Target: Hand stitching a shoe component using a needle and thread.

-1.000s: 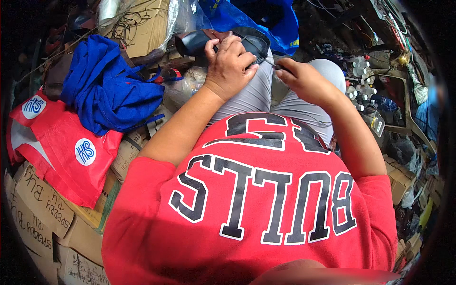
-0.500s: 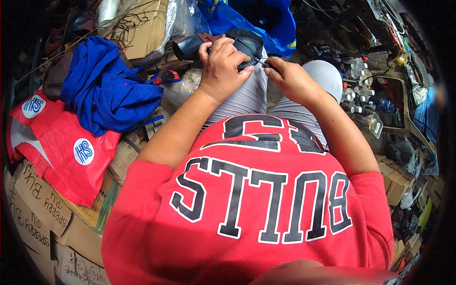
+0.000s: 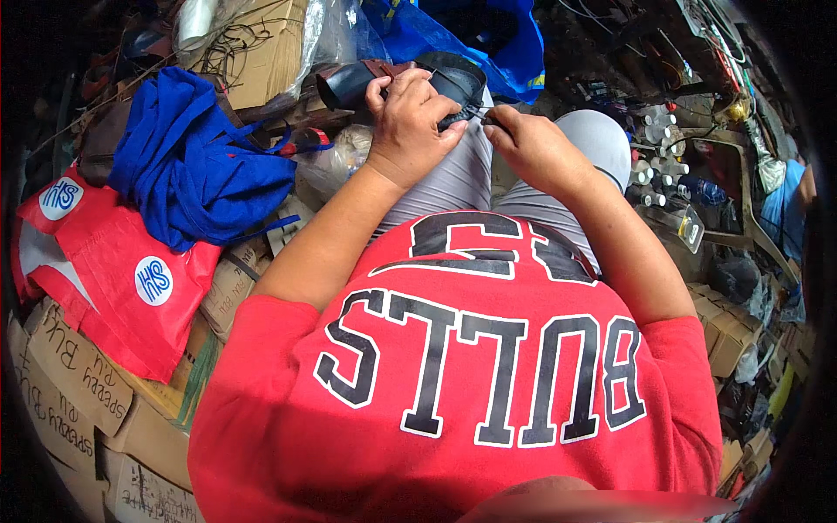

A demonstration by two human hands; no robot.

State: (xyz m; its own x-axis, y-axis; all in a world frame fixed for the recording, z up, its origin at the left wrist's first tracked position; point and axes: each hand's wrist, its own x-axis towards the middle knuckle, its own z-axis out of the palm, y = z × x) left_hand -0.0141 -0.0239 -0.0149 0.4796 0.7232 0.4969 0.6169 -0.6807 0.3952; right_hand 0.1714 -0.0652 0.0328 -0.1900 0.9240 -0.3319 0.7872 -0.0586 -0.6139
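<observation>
A black leather shoe point(image 3: 459, 80) lies across my lap, over the left knee. My left hand point(image 3: 411, 122) is closed around its near side, fingers curled over the edge and thumb pressed low. From the right, my right hand point(image 3: 534, 146) grips an awl by its dark handle, most of which is hidden in the fingers. The awl's thin metal shaft point(image 3: 479, 113) reaches to the shoe's edge beside my left thumb; its tip is too small to make out. A dark tube-shaped piece point(image 3: 342, 85) sticks out left of my left hand.
Blue cloth point(image 3: 196, 161) and a red bag point(image 3: 118, 283) lie on cardboard boxes point(image 3: 83, 383) at the left. A blue plastic bag point(image 3: 519, 52) stands open beyond the shoe. Several small bottles point(image 3: 658, 166) crowd the right, beside a wooden frame point(image 3: 750, 200).
My right hand and the awl have shifted very slightly at the shoe's edge. My left hand keeps its hold in the same place.
</observation>
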